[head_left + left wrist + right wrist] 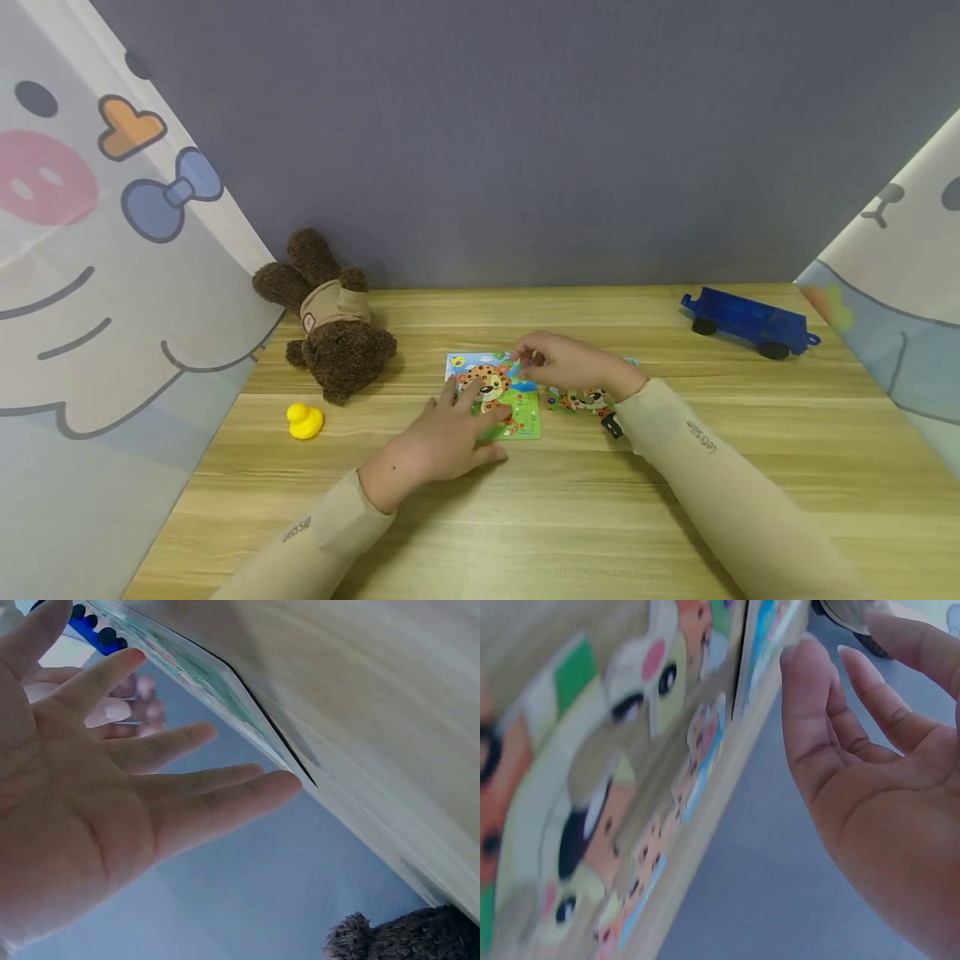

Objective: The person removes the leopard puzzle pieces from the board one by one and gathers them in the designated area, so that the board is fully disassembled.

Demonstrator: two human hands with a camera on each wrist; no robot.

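Note:
A square puzzle board (531,417) with a cartoon leopard on grass under blue sky lies flat on the table. My left hand (442,429) spreads its fingers over the board's lower left part. In the left wrist view those fingers (202,814) are nearly straight along the board's edge (247,697). At the board's upper right corner is my right hand (558,362), its fingers loosely bent. The right wrist view shows no piece in the right hand (892,787). Loose leopard puzzle pieces (581,400) lie under the right wrist, partly hidden by it.
A brown plush toy (337,342) lies at the back left, with a yellow rubber duck (305,421) in front of it. A blue toy wagon (750,321) stands at the back right. A grey wall (525,150) closes off the table's far edge.

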